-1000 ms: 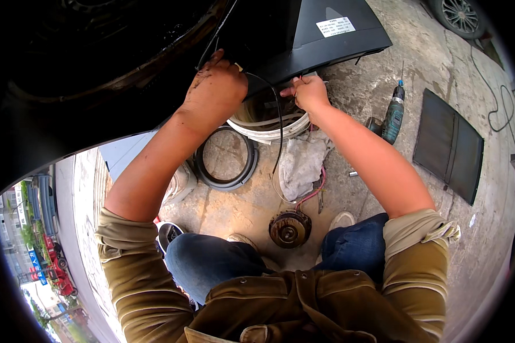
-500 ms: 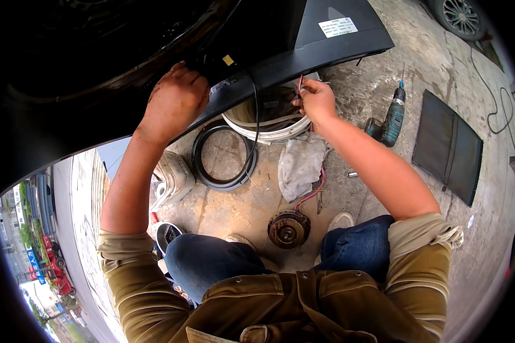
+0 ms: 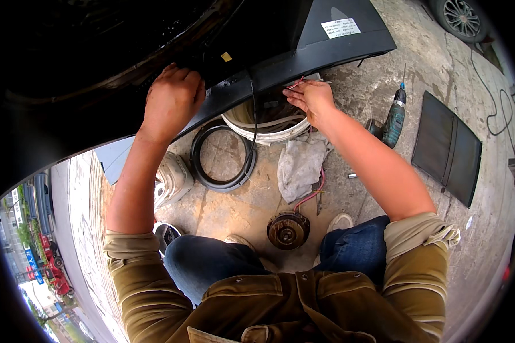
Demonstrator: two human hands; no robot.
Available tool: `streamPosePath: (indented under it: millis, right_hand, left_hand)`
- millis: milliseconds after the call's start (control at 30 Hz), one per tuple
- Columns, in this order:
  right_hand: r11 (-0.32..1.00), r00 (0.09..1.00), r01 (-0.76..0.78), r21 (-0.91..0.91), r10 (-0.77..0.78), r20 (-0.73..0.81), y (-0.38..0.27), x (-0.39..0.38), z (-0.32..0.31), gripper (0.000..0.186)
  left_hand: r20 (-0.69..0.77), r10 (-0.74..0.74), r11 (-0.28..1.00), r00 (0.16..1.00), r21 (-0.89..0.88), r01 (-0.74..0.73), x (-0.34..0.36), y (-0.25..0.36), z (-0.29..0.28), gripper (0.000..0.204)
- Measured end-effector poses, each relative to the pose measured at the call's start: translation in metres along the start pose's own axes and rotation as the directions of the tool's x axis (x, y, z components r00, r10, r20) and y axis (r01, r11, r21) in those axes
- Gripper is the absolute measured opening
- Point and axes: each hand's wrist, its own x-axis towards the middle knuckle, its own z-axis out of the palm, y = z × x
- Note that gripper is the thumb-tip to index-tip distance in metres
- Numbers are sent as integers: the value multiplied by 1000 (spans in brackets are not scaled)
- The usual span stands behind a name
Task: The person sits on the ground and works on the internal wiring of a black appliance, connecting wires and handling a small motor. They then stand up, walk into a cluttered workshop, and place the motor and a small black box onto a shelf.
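Note:
My left hand (image 3: 171,100) is curled over the lower edge of a large black vehicle panel (image 3: 303,48) that hangs above me. A thin black cable (image 3: 252,123) drops from that edge. My right hand (image 3: 310,97) pinches thin red wires (image 3: 295,84) just under the panel's edge. Right below it stands a white bucket (image 3: 269,130) holding cables.
On the concrete ground lie a black rubber ring (image 3: 220,154), a grey rag (image 3: 300,166), a red wire (image 3: 312,194), a rusty brake hub (image 3: 288,230), a cordless drill (image 3: 393,117) and a dark flat panel (image 3: 447,147). A car wheel (image 3: 459,17) shows at top right.
My left hand slid left along the panel's edge, away from my right. My right hand stayed near the bucket and now pinches the red wires.

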Motion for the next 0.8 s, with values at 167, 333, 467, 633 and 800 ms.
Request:
streamPosePath:
  millis: [167, 333, 467, 633, 800]
  right_hand:
    - [989, 989, -144, -10, 145, 11, 15, -13, 4, 12]
    - [983, 992, -123, 136, 119, 39, 12, -15, 11, 11]
    - [1000, 1000, -14, -13, 14, 22, 13, -10, 15, 13]
    - [977, 997, 57, -208, -44, 63, 17, -8, 17, 12]
    - [991, 999, 31, -133, -36, -30, 20, -11, 14, 10]
  left_hand:
    - [-2, -38, 999, 999, -14, 38, -3, -2, 3, 10]
    - [-14, -45, 999, 999, -8, 44, -6, -2, 7, 11]
    - [-29, -121, 990, 992, 66, 123, 0, 1, 12, 12]
    - [-66, -222, 951, 973, 204, 231, 9, -7, 26, 15]
    - [-55, -254, 934, 966, 245, 259, 8, -14, 34, 13]
